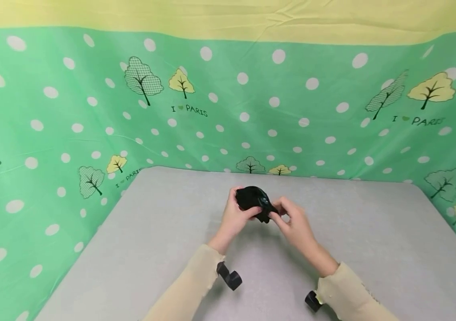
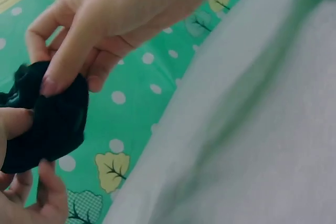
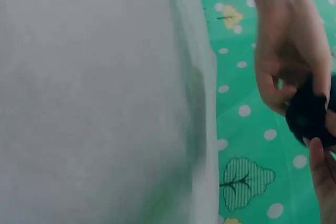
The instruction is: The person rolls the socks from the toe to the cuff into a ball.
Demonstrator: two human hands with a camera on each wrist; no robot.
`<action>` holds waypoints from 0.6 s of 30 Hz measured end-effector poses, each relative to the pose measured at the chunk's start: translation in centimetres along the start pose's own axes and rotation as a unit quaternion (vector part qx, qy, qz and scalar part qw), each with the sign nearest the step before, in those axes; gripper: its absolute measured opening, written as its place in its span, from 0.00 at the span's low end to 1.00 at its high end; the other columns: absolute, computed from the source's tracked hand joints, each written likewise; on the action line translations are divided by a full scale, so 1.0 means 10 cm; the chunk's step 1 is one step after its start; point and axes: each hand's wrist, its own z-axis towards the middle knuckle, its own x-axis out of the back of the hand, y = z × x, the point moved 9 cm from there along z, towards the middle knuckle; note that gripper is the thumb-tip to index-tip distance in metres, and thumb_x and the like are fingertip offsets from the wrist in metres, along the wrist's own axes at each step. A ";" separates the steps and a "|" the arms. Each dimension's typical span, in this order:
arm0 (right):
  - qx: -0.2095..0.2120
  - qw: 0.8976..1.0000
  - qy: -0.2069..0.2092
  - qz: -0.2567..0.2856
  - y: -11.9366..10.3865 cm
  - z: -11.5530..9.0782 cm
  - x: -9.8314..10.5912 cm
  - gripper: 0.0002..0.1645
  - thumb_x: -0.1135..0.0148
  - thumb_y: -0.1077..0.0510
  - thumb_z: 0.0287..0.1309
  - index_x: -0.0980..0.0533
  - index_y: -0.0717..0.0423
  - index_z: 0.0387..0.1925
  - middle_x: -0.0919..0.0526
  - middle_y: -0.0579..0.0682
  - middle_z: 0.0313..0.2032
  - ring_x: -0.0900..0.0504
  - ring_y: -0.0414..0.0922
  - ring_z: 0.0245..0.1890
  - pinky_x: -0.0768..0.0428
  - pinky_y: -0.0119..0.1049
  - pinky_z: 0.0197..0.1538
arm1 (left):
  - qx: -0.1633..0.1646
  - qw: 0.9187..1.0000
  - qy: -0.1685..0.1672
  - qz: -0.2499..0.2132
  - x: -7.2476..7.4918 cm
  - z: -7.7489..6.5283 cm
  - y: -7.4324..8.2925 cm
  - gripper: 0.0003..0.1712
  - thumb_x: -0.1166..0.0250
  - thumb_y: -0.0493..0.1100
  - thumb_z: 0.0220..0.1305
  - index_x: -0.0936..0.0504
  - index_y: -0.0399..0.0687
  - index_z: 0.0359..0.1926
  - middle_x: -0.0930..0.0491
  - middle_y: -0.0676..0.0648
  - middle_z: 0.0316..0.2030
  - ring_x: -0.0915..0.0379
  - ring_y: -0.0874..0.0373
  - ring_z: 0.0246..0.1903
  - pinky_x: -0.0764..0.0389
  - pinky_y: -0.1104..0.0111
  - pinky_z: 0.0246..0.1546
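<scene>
A small, rumpled bundle of black cloth (image 1: 250, 199), with a shiny patch on its upper right, is held up over the table between both hands. My left hand (image 1: 235, 219) grips its left side, the thumb laid across the front and fingers behind. At the right end, my right hand (image 1: 299, 226) pinches an edge between thumb and fingers. In the left wrist view the dark bundle (image 2: 65, 116) has folds and a loose tip. The right wrist view shows the bundle (image 3: 307, 114) partly cut off by the frame, fingers of both hands around it.
A grey table (image 1: 163, 232) spreads beneath the hands. Behind it and along its sides hangs a green curtain (image 1: 223, 89) with white dots and printed trees, yellow along the top. Black straps (image 1: 232, 278) hang at both cream sleeves (image 1: 189, 285).
</scene>
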 end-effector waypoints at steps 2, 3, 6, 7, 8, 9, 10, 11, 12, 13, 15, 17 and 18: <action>0.013 0.999 0.016 -0.033 -0.05 -0.02 0.01 0.15 0.27 0.72 0.47 0.23 0.55 0.30 0.17 0.45 0.25 0.19 0.35 0.27 0.20 0.24 0.35 | -0.015 0.998 0.029 0.047 0.01 0.00 0.02 0.33 0.28 0.34 0.55 0.35 0.43 0.58 0.28 0.36 0.57 0.25 0.52 0.45 0.18 0.65 0.39; 0.021 0.998 0.019 -0.047 -0.09 -0.02 0.01 0.15 0.26 0.71 0.46 0.24 0.54 0.28 0.17 0.44 0.25 0.18 0.36 0.26 0.20 0.23 0.34 | -0.024 0.997 0.041 0.068 0.01 0.00 0.04 0.32 0.28 0.35 0.54 0.34 0.43 0.57 0.27 0.37 0.56 0.26 0.52 0.44 0.20 0.66 0.39; 0.036 0.996 0.021 -0.075 -0.17 -0.05 -0.01 0.17 0.23 0.69 0.45 0.25 0.52 0.26 0.17 0.44 0.24 0.16 0.37 0.26 0.19 0.22 0.33 | -0.049 0.991 0.064 0.110 0.01 -0.02 0.09 0.30 0.28 0.33 0.54 0.35 0.43 0.54 0.25 0.38 0.52 0.29 0.54 0.36 0.24 0.68 0.36; 0.039 0.996 0.020 -0.080 -0.20 -0.06 -0.02 0.17 0.23 0.69 0.44 0.25 0.52 0.25 0.17 0.44 0.24 0.15 0.37 0.26 0.19 0.22 0.32 | -0.056 0.989 0.069 0.121 0.01 -0.03 0.10 0.30 0.29 0.32 0.54 0.35 0.44 0.53 0.25 0.39 0.50 0.31 0.55 0.33 0.25 0.69 0.33; 0.042 0.996 0.016 -0.083 -0.22 -0.07 -0.03 0.17 0.23 0.68 0.45 0.25 0.51 0.25 0.17 0.43 0.24 0.15 0.36 0.25 0.20 0.21 0.32 | -0.062 0.987 0.073 0.127 0.00 -0.03 0.11 0.30 0.29 0.31 0.54 0.36 0.44 0.53 0.25 0.39 0.48 0.32 0.56 0.31 0.26 0.69 0.33; 0.043 0.996 0.011 -0.081 -0.24 -0.07 -0.05 0.16 0.23 0.68 0.45 0.25 0.51 0.25 0.18 0.43 0.24 0.16 0.36 0.25 0.20 0.21 0.31 | -0.065 0.986 0.075 0.131 -0.01 -0.03 0.12 0.30 0.30 0.30 0.54 0.36 0.43 0.53 0.26 0.40 0.46 0.33 0.57 0.30 0.26 0.69 0.32; 0.037 0.997 0.006 -0.072 -0.24 -0.08 -0.06 0.16 0.24 0.67 0.47 0.25 0.52 0.26 0.18 0.44 0.24 0.16 0.36 0.25 0.20 0.22 0.31 | -0.066 0.986 0.075 0.133 -0.02 -0.03 0.12 0.30 0.30 0.30 0.54 0.36 0.43 0.53 0.26 0.40 0.45 0.33 0.58 0.30 0.26 0.69 0.33; 0.026 0.998 0.001 -0.060 -0.23 -0.08 -0.07 0.15 0.25 0.67 0.48 0.26 0.53 0.26 0.18 0.45 0.24 0.16 0.35 0.25 0.20 0.22 0.30 | -0.063 0.986 0.073 0.133 -0.03 -0.03 0.11 0.30 0.30 0.31 0.55 0.37 0.43 0.53 0.27 0.41 0.44 0.33 0.58 0.32 0.26 0.70 0.35; 0.009 0.999 -0.005 -0.040 -0.21 -0.07 -0.08 0.14 0.26 0.68 0.50 0.26 0.54 0.28 0.18 0.46 0.25 0.17 0.35 0.25 0.19 0.23 0.30 | -0.060 0.987 0.069 0.133 -0.03 -0.03 0.10 0.30 0.31 0.32 0.56 0.37 0.43 0.54 0.27 0.41 0.44 0.32 0.58 0.33 0.26 0.69 0.36; -0.012 1.000 -0.009 -0.019 -0.17 -0.07 -0.07 0.13 0.28 0.68 0.52 0.26 0.55 0.29 0.18 0.47 0.25 0.17 0.35 0.25 0.18 0.24 0.29 | -0.054 0.989 0.061 0.127 -0.05 -0.02 0.10 0.30 0.31 0.33 0.57 0.37 0.43 0.55 0.27 0.42 0.44 0.31 0.58 0.35 0.25 0.69 0.38; -0.063 0.998 -0.010 0.030 -0.06 -0.06 -0.06 0.11 0.31 0.69 0.56 0.27 0.58 0.31 0.18 0.51 0.27 0.16 0.35 0.25 0.17 0.27 0.29 | -0.040 0.993 0.033 0.104 -0.07 -0.01 0.09 0.29 0.32 0.37 0.59 0.37 0.43 0.57 0.27 0.41 0.46 0.29 0.55 0.40 0.25 0.67 0.41; -0.115 0.990 -0.004 0.081 0.07 -0.06 -0.02 0.10 0.34 0.70 0.58 0.29 0.61 0.32 0.19 0.55 0.28 0.16 0.35 0.26 0.15 0.31 0.29 | -0.024 0.997 -0.005 0.069 -0.10 0.00 0.09 0.30 0.33 0.39 0.60 0.38 0.45 0.59 0.29 0.40 0.51 0.27 0.52 0.46 0.24 0.66 0.43; -0.134 0.985 -0.001 0.104 0.12 -0.06 -0.01 0.09 0.35 0.71 0.59 0.29 0.62 0.32 0.19 0.57 0.29 0.15 0.34 0.27 0.15 0.33 0.30 | -0.020 0.998 -0.026 0.048 -0.11 0.00 0.10 0.30 0.34 0.39 0.61 0.39 0.45 0.60 0.29 0.39 0.53 0.26 0.50 0.49 0.22 0.65 0.45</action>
